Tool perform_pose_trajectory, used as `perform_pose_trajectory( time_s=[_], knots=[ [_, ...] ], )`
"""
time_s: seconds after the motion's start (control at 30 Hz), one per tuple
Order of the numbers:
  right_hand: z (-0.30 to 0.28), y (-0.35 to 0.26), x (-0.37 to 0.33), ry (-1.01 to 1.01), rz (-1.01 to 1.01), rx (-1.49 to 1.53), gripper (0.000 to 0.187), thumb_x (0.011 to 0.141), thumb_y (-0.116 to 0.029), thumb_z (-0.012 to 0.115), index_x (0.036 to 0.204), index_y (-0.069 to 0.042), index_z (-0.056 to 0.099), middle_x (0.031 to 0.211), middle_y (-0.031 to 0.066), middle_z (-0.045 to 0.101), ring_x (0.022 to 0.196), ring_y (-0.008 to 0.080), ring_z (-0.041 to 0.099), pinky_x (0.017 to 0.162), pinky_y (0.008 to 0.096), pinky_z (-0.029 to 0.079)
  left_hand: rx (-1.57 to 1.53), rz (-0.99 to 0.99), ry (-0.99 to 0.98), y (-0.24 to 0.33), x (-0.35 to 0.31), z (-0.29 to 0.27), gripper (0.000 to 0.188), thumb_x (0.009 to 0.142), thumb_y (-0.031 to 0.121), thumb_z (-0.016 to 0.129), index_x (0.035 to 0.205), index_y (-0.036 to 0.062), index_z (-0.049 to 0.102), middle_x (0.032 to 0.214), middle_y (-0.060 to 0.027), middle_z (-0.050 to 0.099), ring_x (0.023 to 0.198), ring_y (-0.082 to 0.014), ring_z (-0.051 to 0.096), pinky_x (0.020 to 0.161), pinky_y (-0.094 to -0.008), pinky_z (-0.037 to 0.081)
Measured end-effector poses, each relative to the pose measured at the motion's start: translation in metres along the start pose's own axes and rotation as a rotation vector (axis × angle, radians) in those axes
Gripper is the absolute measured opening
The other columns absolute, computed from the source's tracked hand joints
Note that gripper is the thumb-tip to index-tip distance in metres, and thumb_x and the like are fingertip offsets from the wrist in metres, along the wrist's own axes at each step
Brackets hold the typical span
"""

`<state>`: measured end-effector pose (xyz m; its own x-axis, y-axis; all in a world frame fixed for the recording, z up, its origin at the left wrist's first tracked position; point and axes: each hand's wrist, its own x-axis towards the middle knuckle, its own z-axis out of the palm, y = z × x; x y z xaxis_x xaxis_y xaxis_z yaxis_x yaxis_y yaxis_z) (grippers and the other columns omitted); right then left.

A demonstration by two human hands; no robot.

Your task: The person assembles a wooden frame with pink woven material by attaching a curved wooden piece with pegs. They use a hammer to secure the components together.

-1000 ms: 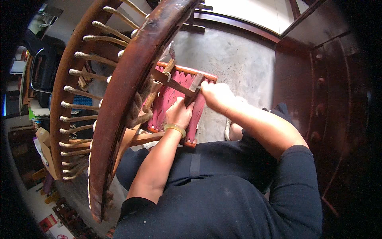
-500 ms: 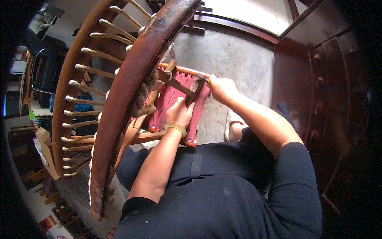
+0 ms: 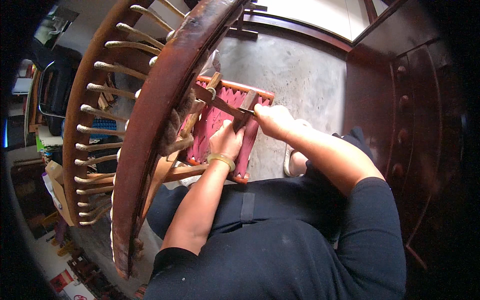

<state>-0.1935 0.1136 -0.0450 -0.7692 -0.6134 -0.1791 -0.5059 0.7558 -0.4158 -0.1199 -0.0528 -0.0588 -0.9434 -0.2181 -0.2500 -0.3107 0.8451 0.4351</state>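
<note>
My left hand [image 3: 226, 142], with a pale bangle at the wrist, is closed around the lower end of a short dark wooden piece [image 3: 248, 102]. My right hand [image 3: 272, 120] is closed on a thin flat tool [image 3: 246, 110] with a yellowish part by the fingers. The tool's dark, blade-like end lies across the wooden piece; its exact kind is hard to tell. A long dark wooden bar [image 3: 222, 104] reaches the same spot from the left. Below both hands is an orange-brown wooden frame [image 3: 270, 95] strung with pink zigzag-edged webbing [image 3: 205, 132].
A big curved dark wooden frame [image 3: 150, 115], with pale rope loops [image 3: 117, 68] across to a second curved rail [image 3: 75, 130], rises close on my left. Dark wooden furniture [image 3: 375, 100] stands on the right. A cardboard box [image 3: 60, 187] is at far left.
My right hand has drawn down and slightly left, with the flat tool now lower on the wooden piece. My left hand keeps its grip. The curved frame looks shifted slightly left.
</note>
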Motion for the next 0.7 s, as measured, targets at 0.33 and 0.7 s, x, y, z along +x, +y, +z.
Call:
perform_pose_trajectory(
  time_s=[0.33,0.7],
  knots=[
    [-0.024,0.024,0.015,0.150,0.189,0.019,0.016,0.080,-0.015,0.054,0.087,0.000,0.053,0.074,0.0207,0.064,0.072,0.0354,0.066,0.062,0.0441,0.052,0.041,0.004,0.006,0.003,0.004,0.002,0.036,0.082,0.042,0.059,0.095,0.0077,0.057,0.084,-0.0193,0.064,0.081,-0.0405,0.061,0.071,-0.0479,0.048],
    [-0.002,-0.010,0.004,0.007,0.024,0.021,0.012,0.081,-0.012,0.052,0.084,0.000,0.055,0.071,0.0171,0.064,0.066,0.0332,0.065,0.059,0.0433,0.052,0.019,0.051,0.023,0.002,0.003,0.003,0.040,0.085,0.043,0.053,0.092,0.0035,0.055,0.082,-0.0205,0.064,0.079,-0.0404,0.062,0.069,-0.0486,0.048]
  ],
)
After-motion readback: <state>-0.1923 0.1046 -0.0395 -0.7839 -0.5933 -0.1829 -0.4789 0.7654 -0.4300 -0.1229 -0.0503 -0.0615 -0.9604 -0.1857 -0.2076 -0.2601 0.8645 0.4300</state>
